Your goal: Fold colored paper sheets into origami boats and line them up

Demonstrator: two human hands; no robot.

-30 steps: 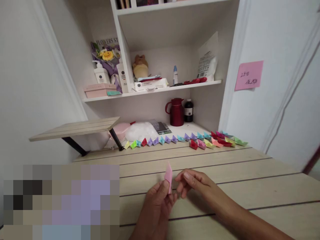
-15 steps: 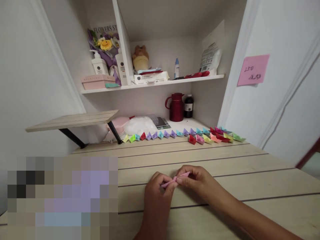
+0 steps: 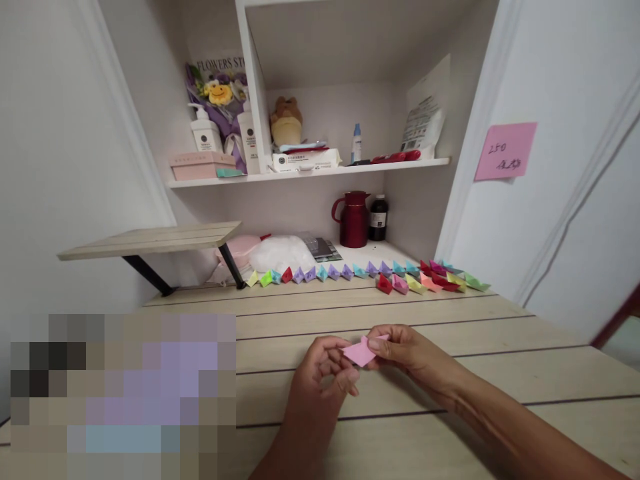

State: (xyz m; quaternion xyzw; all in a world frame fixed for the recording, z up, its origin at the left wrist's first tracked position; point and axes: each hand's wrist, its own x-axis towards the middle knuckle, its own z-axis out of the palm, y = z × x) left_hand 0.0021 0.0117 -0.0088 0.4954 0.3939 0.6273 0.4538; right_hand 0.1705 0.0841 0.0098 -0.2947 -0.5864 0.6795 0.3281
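A small folded piece of pink paper (image 3: 359, 352) is held just above the wooden desk (image 3: 450, 373). My left hand (image 3: 325, 373) pinches its left end with curled fingers. My right hand (image 3: 405, 350) pinches its right end, thumb and fingers closed on the paper. A row of several small folded paper boats (image 3: 370, 272) in many colours runs along the back of the desk.
A raised wooden shelf on black legs (image 3: 150, 240) stands at the left. Behind the boats are a red jug (image 3: 353, 220), a dark bottle (image 3: 379, 219) and a white bag (image 3: 283, 253). A pink note (image 3: 505, 151) is stuck on the right wall. A blurred patch covers the lower left.
The pink paper went from upright in my left hand to flat between both hands, and now it shows a wider, opened shape. Both hands stay close together.
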